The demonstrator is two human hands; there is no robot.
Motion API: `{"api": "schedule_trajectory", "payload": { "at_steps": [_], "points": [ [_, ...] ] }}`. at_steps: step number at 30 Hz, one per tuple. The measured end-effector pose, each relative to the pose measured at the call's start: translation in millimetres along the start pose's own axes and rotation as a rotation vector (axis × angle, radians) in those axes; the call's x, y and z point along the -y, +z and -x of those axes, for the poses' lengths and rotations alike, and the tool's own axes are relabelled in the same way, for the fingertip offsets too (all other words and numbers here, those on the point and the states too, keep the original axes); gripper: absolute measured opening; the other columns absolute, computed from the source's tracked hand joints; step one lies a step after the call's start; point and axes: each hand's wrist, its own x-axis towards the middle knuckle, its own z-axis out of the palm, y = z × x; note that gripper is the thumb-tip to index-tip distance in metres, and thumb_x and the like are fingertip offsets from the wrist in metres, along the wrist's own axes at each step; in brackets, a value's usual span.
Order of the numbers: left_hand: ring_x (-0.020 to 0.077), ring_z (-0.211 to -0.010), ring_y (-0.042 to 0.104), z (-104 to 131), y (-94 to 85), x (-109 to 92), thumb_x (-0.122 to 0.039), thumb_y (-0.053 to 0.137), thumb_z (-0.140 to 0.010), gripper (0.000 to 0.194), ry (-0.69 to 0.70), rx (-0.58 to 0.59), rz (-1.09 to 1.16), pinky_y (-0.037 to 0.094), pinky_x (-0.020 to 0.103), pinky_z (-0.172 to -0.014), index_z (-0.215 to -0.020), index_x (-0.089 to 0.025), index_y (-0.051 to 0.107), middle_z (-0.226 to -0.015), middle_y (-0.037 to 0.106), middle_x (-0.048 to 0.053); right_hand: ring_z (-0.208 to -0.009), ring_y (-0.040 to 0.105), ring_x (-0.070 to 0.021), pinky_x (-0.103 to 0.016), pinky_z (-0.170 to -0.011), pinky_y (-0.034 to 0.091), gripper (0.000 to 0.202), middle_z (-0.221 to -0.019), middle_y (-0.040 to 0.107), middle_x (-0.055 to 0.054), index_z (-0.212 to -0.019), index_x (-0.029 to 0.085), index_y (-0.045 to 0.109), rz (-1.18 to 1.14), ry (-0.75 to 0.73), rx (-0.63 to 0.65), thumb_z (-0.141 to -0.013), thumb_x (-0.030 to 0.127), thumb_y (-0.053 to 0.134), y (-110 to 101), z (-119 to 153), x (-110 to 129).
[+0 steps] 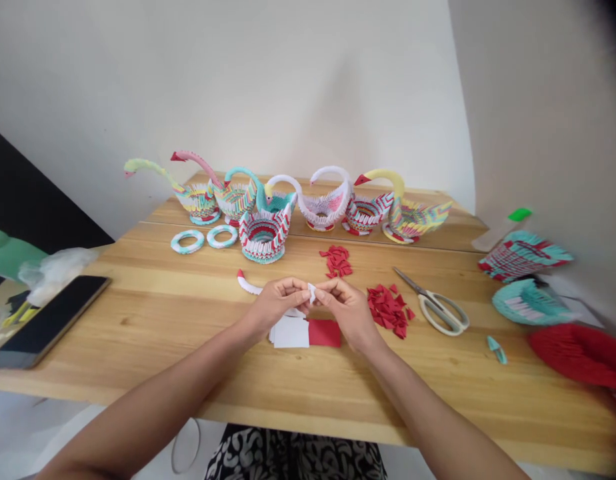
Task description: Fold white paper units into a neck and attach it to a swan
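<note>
A small folded piece of white paper point(312, 292) is pinched between my left hand point(283, 300) and my right hand point(345, 307), above the table. Below the hands lie a stack of white paper slips point(290, 335) and, touching it, red paper slips point(325, 333). Partly behind my left hand is a curved white paper neck point(248, 285) with a red tip. Right of my right hand sits a heap of folded red paper pieces point(388, 310). A smaller red heap point(337, 261) lies beyond the hands.
Several paper swans, among them a yellow-necked one point(398, 193), line the back. A bowl-shaped paper body point(265, 233) and two paper rings point(187, 242) stand before them. Scissors point(441, 310) lie right, near teal point(531, 301) and red paper parts point(578, 350). A tablet point(51, 323) lies left.
</note>
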Motion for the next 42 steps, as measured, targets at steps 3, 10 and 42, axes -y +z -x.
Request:
{"api": "schedule_trajectory", "payload": {
  "at_steps": [3, 10, 42],
  "points": [
    [0.0126, -0.058, 0.062, 0.3, 0.7, 0.8, -0.043, 0.072, -0.068, 0.032, -0.042, -0.004, 0.006, 0.046, 0.023, -0.055, -0.072, -0.014, 0.059, -0.065, 0.067, 0.003, -0.067, 0.061, -0.0151, -0.028, -0.065, 0.047, 0.017, -0.07, 0.068, -0.001, -0.078, 0.019, 0.066, 0.003, -0.004, 0.002, -0.079, 0.036, 0.065, -0.6, 0.1, -2.0],
    [0.0098, -0.055, 0.058, 2.5, 3.7, -2.1, -0.025, 0.069, -0.07, 0.017, 0.072, -0.132, -0.198, 0.042, 0.02, -0.053, -0.067, -0.014, 0.056, -0.06, 0.065, 0.0, -0.07, 0.06, -0.016, -0.028, -0.067, 0.045, 0.014, -0.075, 0.068, -0.001, -0.077, 0.02, 0.066, 0.14, -0.046, -0.034, -0.08, 0.034, 0.064, 1.6, 3.4, -2.4],
    [0.0119, -0.066, 0.061, 0.5, 0.8, 3.8, -0.028, 0.066, -0.074, 0.021, 0.081, 0.061, -0.146, 0.046, 0.023, -0.063, -0.089, -0.013, 0.061, -0.076, 0.066, 0.003, -0.066, 0.052, -0.0124, -0.024, -0.064, 0.039, 0.017, -0.07, 0.06, 0.003, -0.072, 0.019, 0.059, 0.166, -0.065, -0.072, -0.081, 0.034, 0.061, -1.4, -2.5, -1.5]
  ]
}}
